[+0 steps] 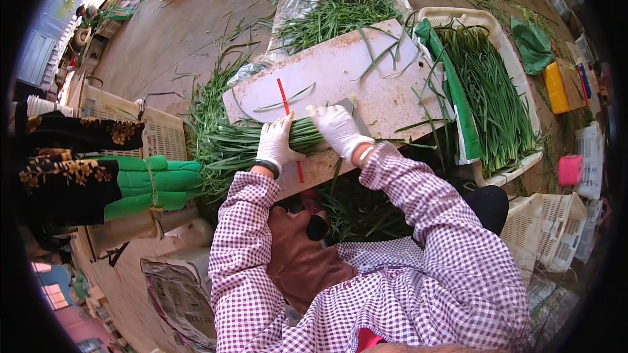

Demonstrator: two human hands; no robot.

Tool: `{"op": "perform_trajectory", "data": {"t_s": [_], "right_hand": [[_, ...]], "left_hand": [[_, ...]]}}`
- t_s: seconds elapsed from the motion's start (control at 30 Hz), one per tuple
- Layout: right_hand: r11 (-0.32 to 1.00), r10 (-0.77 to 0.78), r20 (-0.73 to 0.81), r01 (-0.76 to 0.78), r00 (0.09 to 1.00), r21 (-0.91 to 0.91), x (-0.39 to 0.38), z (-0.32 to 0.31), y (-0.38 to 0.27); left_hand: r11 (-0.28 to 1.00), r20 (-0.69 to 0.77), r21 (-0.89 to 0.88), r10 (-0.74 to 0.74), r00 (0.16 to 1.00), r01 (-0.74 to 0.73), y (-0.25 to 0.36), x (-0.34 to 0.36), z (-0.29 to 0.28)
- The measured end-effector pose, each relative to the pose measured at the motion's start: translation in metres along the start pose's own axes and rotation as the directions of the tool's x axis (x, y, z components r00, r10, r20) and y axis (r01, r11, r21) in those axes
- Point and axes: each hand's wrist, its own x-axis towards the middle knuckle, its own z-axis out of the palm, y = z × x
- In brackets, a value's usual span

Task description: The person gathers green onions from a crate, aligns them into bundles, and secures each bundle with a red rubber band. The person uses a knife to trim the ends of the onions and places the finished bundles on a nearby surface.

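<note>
A bunch of garlic chives (pixel 302 133) lies across the near side of a pale board (pixel 327 68), its leaves trailing left. My left hand (pixel 277 144), in a white glove, is closed around the bunch near a red stripe (pixel 282 95) on the board. At the bunch's right end is my right hand (pixel 337 129), also gloved, with its fingers curled in. What those fingers hold, if anything, is hidden. Behind them shows a flat grey metal piece (pixel 358 117), partly covered by the hand. A few loose leaves (pixel 373 55) lie farther back on the board.
To the right stands a white crate (pixel 507 46) packed with upright chives, with a green liner along one side. Beyond the board, more chives (pixel 337 16) lie on a plastic sheet. Rolled green padding (pixel 147 183) sits at left. White crates (pixel 546 222) stand at lower right.
</note>
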Motion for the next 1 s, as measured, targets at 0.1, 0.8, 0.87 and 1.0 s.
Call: {"op": "perform_trajectory", "data": {"t_s": [0.1,0.8,0.87,1.0], "right_hand": [[0.910,0.322,0.046,-0.323,0.946,0.260,-0.027,-0.013,0.023],[0.153,0.345,0.301,-0.369,0.889,0.917,-0.013,0.032,-0.018],[-0.060,0.337,0.326,-0.326,0.883,0.944,-0.010,0.028,-0.010],[-0.481,0.419,0.424,-0.200,0.803,0.854,-0.022,0.012,0.012]], "left_hand": [[0.998,0.022,0.053,-0.027,0.999,0.026,-0.003,-0.003,0.002],[0.988,-0.088,0.147,-0.036,0.995,0.048,0.013,-0.003,0.011],[0.991,-0.105,0.126,-0.019,0.994,0.032,0.009,-0.006,0.015],[0.994,-0.176,0.107,0.032,0.984,-0.013,0.007,-0.011,0.022]]}}
